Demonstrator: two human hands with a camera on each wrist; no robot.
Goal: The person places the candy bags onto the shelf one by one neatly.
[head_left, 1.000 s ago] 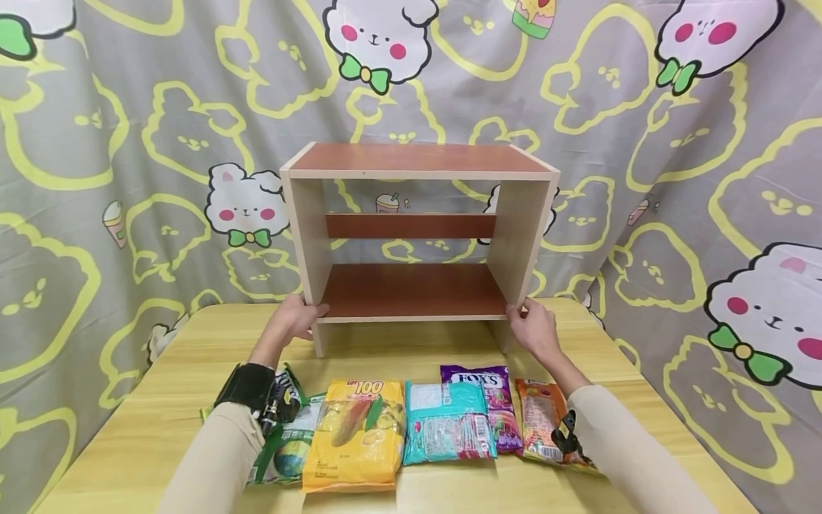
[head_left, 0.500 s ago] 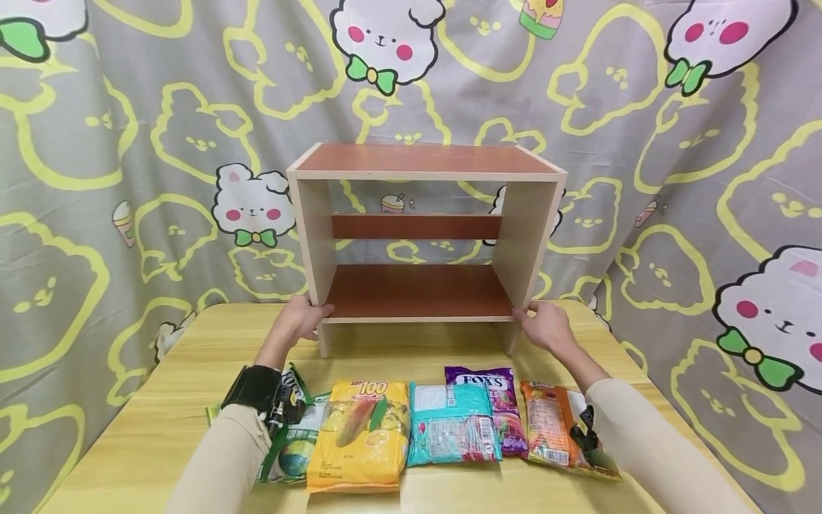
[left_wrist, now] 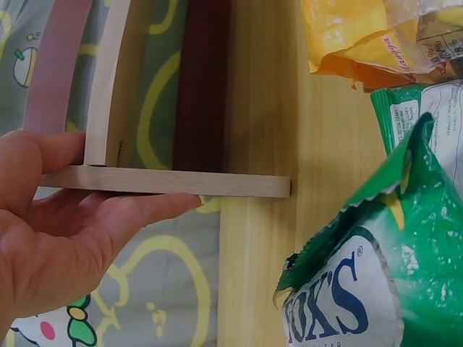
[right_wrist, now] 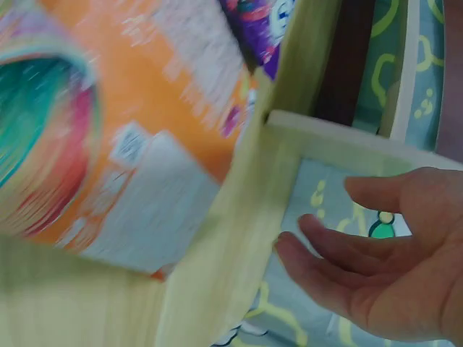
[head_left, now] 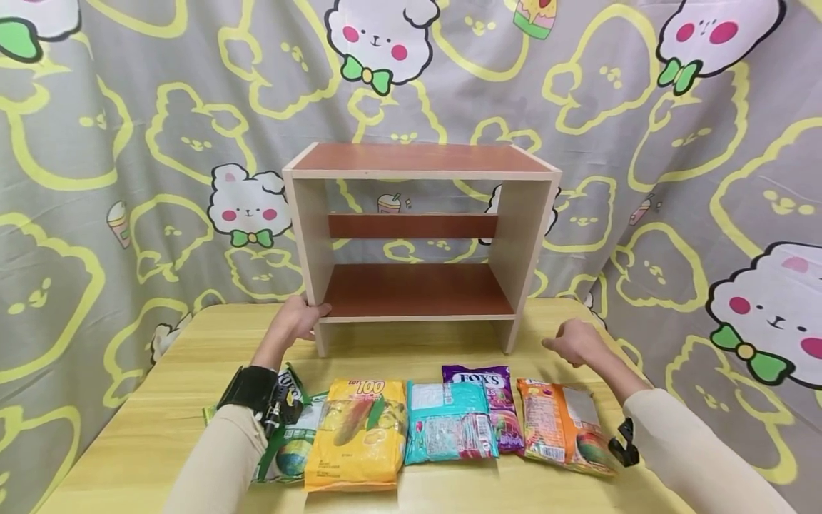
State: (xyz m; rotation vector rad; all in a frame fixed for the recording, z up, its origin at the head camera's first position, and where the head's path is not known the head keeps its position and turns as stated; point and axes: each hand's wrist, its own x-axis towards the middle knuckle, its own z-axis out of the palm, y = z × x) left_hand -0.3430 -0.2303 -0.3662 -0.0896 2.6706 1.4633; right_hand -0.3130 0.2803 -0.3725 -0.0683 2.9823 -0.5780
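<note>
Left hand: you grip the shelf's left side panel with your left hand (head_left: 297, 318), thumb inside, fingers outside.
Right hand: your right hand (head_left: 578, 344) hangs apart from the shelf (head_left: 417, 289), thumb and loosely bent fingers parted.
Shelf: upright on the worktop (head_left: 218, 332), behind the bags (head_left: 356, 435).

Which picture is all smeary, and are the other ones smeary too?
Right wrist view: smeariest, the orange bag streaked, maybe by motion blur, its small print unreadable; left wrist view: dimmer, but the big letters on the green bag are clear; head view: brighter, the shelf fairly sharp.
</note>
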